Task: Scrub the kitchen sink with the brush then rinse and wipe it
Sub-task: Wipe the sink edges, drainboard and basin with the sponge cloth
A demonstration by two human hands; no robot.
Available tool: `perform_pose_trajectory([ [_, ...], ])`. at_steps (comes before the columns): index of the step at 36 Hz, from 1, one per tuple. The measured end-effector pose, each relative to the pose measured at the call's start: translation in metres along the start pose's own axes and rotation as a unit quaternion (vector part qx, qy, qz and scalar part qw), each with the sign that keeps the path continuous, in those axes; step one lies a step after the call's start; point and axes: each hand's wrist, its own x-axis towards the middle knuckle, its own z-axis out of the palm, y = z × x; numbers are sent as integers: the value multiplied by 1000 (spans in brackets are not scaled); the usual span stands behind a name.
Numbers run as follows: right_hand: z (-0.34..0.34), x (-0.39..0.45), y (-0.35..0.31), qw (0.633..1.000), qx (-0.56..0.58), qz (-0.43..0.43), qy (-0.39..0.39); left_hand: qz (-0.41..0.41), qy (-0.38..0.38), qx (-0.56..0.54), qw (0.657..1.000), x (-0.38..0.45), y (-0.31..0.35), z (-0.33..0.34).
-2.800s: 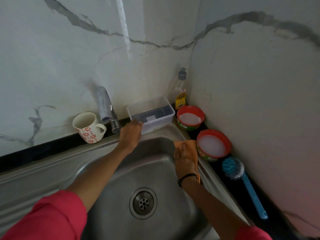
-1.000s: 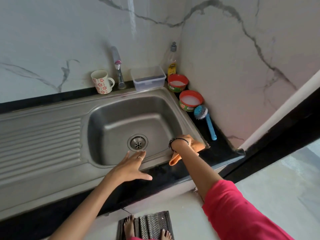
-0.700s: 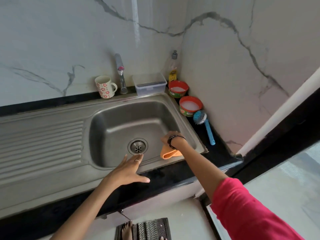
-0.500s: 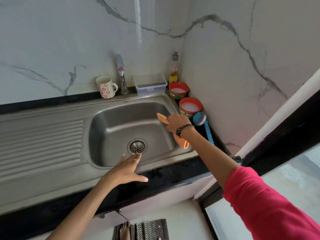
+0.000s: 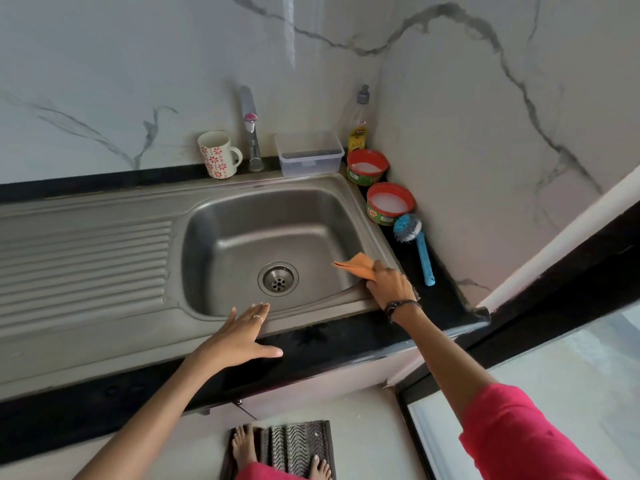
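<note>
At lower centre the left hand [image 5: 239, 336] lies flat with fingers straight on the front rim of the sink [image 5: 104, 327]. To its right, the right hand [image 5: 389, 284] grips an orange cloth [image 5: 356, 266] against the basin's right front corner. Further right, the blue brush [image 5: 414, 245] lies on the black bench [image 5: 440, 299], apart from both hands. Above it, two red tubs [image 5: 390, 202] hold white paste.

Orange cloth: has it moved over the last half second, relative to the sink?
Yes. The cloth, held by the right hand, went from the sink's right rim toward its near right corner.
</note>
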Motion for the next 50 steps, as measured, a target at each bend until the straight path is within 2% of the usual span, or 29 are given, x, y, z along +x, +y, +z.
perform_pose_trajectory([
  [7, 8, -3, -16, 996, 79, 36, -14, -14, 24, -9, 1000, -3, -16, 10],
  [19, 16, -17, -59, 994, 103, 27, -25, -16, 69, -11, 997, -19, -44, 12],
  [32, 37, -45, -157, 994, 96, -20, -56, -17, 94, -12, 995, -58, -89, 21],
  [38, 55, -53, -205, 989, 132, 2, -68, -14, 98, -28, 995, -77, -112, 14],
  [44, 66, -63, -259, 976, 192, 16, -99, -11, 108, -38, 993, -88, -135, 7],
  [48, 68, -57, -284, 946, 291, 30, -137, -24, 109, -51, 992, -96, -152, 4],
  [50, 64, -50, -288, 937, 324, 26, -131, -31, 113, -57, 991, -99, -159, 1],
])
